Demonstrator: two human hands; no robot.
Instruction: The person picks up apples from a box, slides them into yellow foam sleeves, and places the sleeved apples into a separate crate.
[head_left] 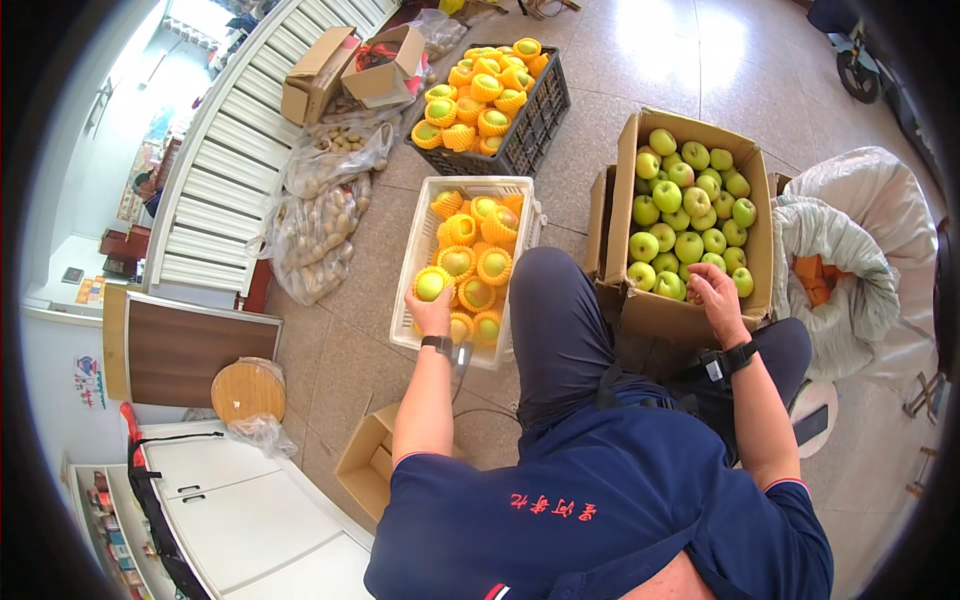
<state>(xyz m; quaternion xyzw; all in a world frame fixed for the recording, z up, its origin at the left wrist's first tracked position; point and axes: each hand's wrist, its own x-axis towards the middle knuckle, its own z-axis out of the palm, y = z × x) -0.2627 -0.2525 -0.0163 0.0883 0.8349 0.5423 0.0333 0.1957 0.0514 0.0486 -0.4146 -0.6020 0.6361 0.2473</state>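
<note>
We saw one short row of red characters (555,507) across the chest of the dark-blue shirt (620,475), upside down from our view. The blue-and-red marks (89,383) on the white wall (55,395) were too small for us to read.

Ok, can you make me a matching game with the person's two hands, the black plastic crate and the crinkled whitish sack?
Column one:
1. left hand
2. right hand
3. black plastic crate
4. crinkled whitish sack

Column two:
A. has orange material showing in its open mouth
B. at the near side of the open brown cardboard box of bare green apples
C. grasps one round green fruit in a yellow foam net
D. heaped with yellow-netted fruit

Pairs: 1-C, 2-B, 3-D, 4-A
</note>
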